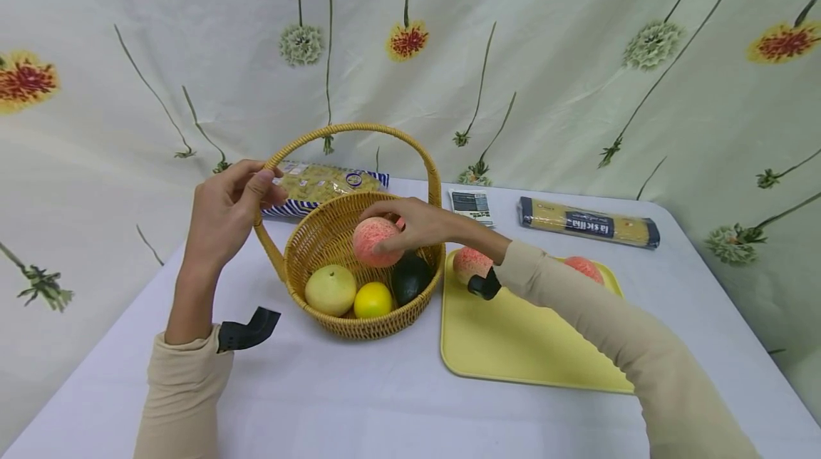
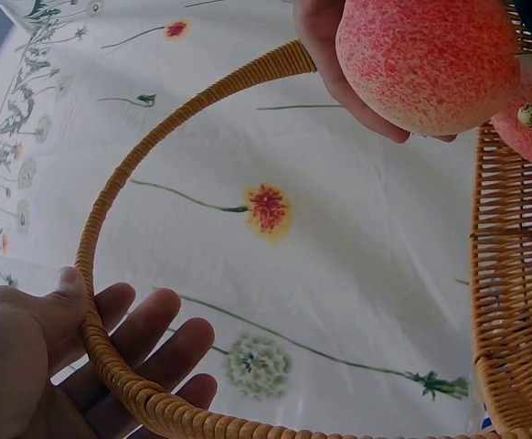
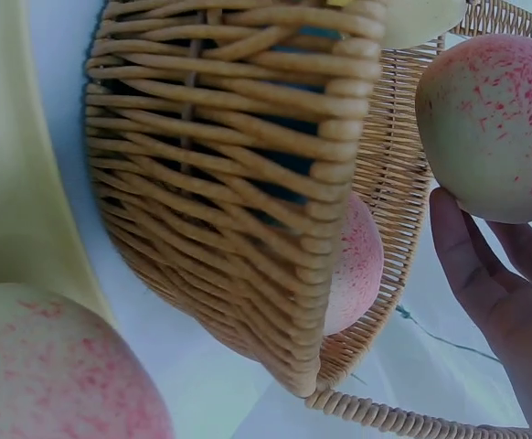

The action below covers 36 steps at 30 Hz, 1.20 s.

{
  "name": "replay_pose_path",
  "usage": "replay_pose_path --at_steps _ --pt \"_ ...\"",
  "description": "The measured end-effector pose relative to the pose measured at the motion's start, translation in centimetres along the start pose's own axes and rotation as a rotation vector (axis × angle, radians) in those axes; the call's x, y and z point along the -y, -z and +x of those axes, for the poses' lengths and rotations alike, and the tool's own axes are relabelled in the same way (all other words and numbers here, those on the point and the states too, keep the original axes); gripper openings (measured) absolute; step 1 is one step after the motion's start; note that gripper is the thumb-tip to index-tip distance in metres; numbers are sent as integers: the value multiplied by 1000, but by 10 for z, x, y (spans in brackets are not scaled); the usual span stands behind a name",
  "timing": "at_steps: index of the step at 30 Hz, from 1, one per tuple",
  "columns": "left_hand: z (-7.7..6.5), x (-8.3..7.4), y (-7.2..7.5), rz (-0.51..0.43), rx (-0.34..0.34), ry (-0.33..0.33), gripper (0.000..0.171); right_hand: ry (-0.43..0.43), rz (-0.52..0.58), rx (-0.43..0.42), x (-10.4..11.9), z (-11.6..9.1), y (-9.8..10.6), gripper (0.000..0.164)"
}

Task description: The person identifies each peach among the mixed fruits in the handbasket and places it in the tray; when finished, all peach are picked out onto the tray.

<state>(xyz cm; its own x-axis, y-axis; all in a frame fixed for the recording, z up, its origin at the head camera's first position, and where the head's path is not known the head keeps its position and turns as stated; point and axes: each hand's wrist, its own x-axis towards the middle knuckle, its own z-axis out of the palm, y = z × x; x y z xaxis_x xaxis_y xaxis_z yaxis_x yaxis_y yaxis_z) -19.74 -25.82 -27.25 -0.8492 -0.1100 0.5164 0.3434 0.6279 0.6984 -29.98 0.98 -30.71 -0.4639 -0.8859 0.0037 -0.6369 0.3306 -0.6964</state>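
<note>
My left hand (image 1: 231,209) holds the tall arched handle of the wicker basket (image 1: 368,331); in the left wrist view the thumb and fingers (image 2: 147,329) lie on either side of the handle (image 2: 111,187). Over the basket's open top, my right hand (image 1: 420,224) grips a pink-speckled peach (image 1: 374,241), its fingertips under the fruit in the right wrist view. Inside the basket lie a pale green round fruit (image 1: 330,290), a yellow fruit (image 1: 373,300) and a dark avocado (image 1: 411,279). Another peach (image 3: 357,265) shows behind the near rim in the right wrist view.
Right of the basket is a yellow tray (image 1: 513,345) with two peaches (image 1: 471,265), partly behind my right forearm. A pasta bag (image 1: 327,182) lies behind the basket. Farther right are a small printed packet (image 1: 471,206) and a long spaghetti pack (image 1: 589,222).
</note>
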Motion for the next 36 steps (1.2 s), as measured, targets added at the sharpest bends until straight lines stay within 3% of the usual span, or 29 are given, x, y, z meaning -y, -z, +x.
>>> replay_pose_path --at_steps 5,14,26,36 --pt "1 0 -1 -7 0 -3 29 3 -22 -39 -3 -12 2 54" --pt "2 0 -1 -18 -3 -7 29 15 38 -97 -13 -34 5 55" --pt "1 -1 -1 7 0 -2 31 -50 79 -168 -12 -75 17 64" --pt "0 1 -1 15 0 2 32 -37 141 -204 -21 -99 14 54"
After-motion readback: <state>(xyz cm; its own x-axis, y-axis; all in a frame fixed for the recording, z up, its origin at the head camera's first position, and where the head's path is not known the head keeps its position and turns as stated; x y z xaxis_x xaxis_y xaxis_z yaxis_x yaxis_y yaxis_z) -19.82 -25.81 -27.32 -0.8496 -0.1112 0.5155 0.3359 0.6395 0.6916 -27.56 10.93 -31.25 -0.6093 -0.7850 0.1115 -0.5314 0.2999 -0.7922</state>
